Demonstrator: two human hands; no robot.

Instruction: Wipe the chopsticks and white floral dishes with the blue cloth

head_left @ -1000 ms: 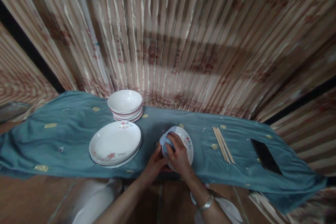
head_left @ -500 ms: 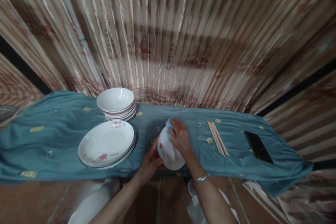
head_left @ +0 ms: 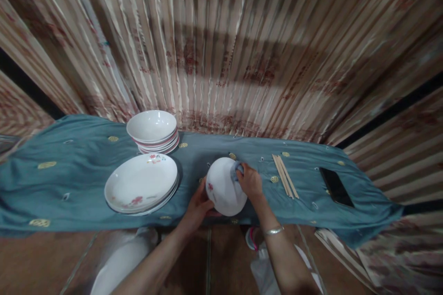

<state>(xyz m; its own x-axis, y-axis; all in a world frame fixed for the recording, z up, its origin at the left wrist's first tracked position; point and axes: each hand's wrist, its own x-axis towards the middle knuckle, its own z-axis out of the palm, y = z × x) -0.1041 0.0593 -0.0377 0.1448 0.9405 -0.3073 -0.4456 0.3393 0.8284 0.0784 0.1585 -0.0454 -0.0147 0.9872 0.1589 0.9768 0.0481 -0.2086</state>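
A white bowl point(head_left: 223, 189) with a small red flower near its rim is tilted above the front of the cloth-covered table. My left hand point(head_left: 199, 205) grips its left edge, with the fingers partly hidden behind the bowl. Bunched in my right hand point(head_left: 251, 182) is a blue-grey cloth point(head_left: 236, 171), pressed against the bowl's upper right side. To the left lie a few stacked oval plates point(head_left: 141, 182) with flower patterns. Behind them rises a stack of white bowls point(head_left: 152, 126) with some red bands.
Several wooden chopsticks point(head_left: 285, 176) lie right of my right hand. Farther right is a black phone point(head_left: 335, 186). A teal patterned tablecloth point(head_left: 79, 161) covers the narrow table. A pleated curtain point(head_left: 214, 55) hangs close behind it, and dark bars slant down at both sides.
My right hand and the cloth have moved from the bowl's top towards its right side. The bowl has turned, showing more of its round white surface. The view has shifted slightly.
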